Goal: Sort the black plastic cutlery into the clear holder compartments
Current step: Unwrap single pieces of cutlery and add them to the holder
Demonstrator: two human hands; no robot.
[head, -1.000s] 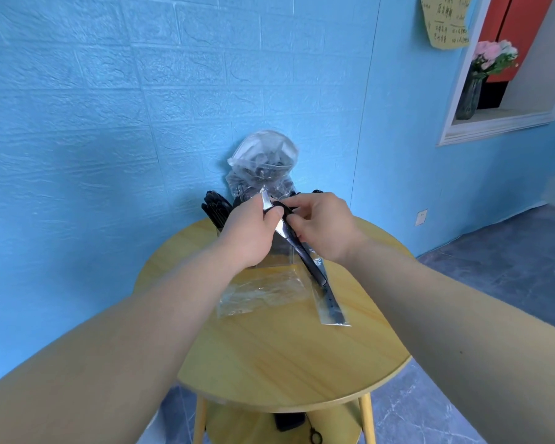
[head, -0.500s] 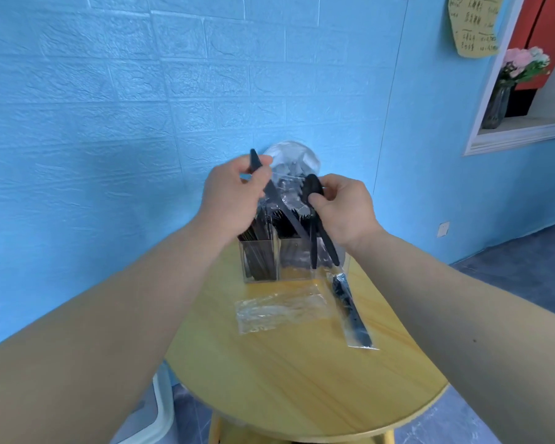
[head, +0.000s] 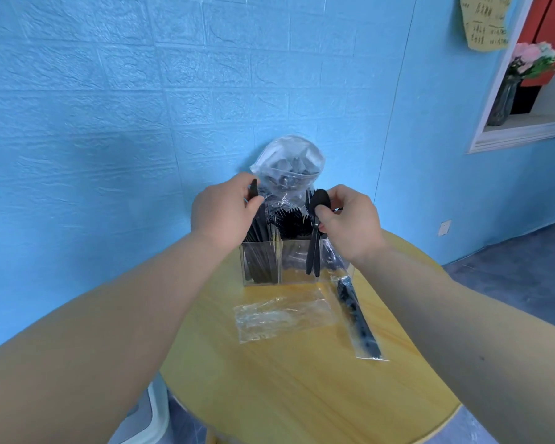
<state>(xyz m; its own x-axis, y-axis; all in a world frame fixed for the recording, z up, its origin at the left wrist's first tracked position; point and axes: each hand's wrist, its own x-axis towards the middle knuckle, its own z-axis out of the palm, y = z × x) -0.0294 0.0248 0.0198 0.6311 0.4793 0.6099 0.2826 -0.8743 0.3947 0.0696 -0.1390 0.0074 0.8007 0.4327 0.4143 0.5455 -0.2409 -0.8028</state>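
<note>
- Grip: the right hand (head: 350,225) pinches a black plastic spoon (head: 318,216) and a black plastic fork (head: 309,232) together near their heads, thumb in front; the left hand (head: 225,216) pinches the top of one black plastic knife (head: 254,190) between thumb and fingers.
- Key relation: both handles in the right hand hang toward 6 o'clock, long axes near upright, in front of the wall of the clear acrylic three-compartment holder (head: 282,277). The open tops lie toward 12 o'clock of those tips, so the pair probably has to rise before dropping in.
- The knife sits over the left compartment, its blade running down toward 6 o'clock among the black pieces there; the left hand is the nearer one to that slot.
- Round yellow wooden table (head: 302,395): one.
- Clear plastic bag of black cutlery (head: 289,168), at 12 o'clock behind the holder: one.
- Empty clear wrapper (head: 282,315), at 6 o'clock of the holder: one.
- Sealed clear sleeve with black cutlery inside (head: 356,318), at 5 o'clock: one.
- Loose pieces in hand: three.
</note>
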